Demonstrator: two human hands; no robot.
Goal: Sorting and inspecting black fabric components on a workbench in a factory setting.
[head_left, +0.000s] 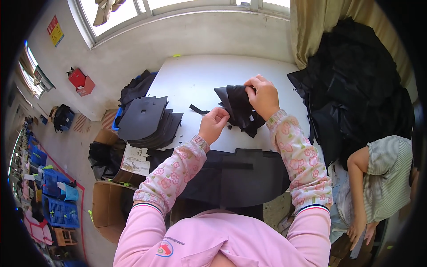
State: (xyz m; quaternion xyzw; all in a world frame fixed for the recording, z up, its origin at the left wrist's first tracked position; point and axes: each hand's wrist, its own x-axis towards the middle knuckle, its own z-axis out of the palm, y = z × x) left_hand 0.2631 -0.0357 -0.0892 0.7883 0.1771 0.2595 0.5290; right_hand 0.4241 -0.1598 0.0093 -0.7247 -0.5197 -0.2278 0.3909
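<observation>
Above the white table I hold a folded piece of black fabric (pixel 240 107) in both hands. My right hand (pixel 263 95) pinches its upper right edge between thumb and fingers. At its lower left edge, my left hand (pixel 214 124) is closed in a pinch. A short black strap (pixel 199 109) sticks out to the left, near my left fingers; whether it joins the fabric I cannot tell. On the table's left side stands a stack of flat black cut panels (pixel 144 120). Another flat black panel (pixel 251 178) lies over dark fabric at the table's near edge, below my forearms.
The white table (pixel 191 75) reaches back toward the wall under the window. A big heap of black fabric (pixel 356 75) rises on the right. There a co-worker in a striped shirt (pixel 382 178) bends close by. Cardboard boxes (pixel 109 204) stand at the lower left.
</observation>
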